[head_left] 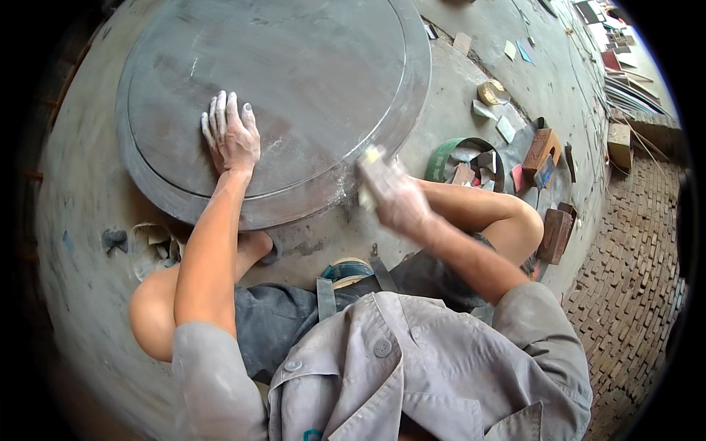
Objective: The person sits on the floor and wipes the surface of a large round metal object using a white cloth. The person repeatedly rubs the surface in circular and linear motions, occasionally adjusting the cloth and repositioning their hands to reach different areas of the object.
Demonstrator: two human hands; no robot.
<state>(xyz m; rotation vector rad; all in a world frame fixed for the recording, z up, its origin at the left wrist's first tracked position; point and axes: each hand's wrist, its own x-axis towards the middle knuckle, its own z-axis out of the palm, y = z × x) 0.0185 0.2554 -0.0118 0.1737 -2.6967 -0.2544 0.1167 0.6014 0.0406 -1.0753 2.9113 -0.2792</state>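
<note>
A large round dark-grey tabletop-like disc (309, 88) with a groove running near its rim lies in front of me. My left hand (232, 136) rests flat on its face, fingers stretched out and dusted white. At the disc's near right rim, my right hand (393, 192) is blurred by motion, its fingers wrapped round a pale yellowish block (370, 156). Only the ends of that block show, so its exact kind is unclear. Whitish dust marks the rim beside it.
Right of the disc stands a green round tub (443, 158) holding scraps. Near it are a wooden hand plane (540, 156), a brown block (557, 234) and a tape roll (493, 92). A torn pale container (151, 250) sits at left. Brick paving (625, 242) begins at far right.
</note>
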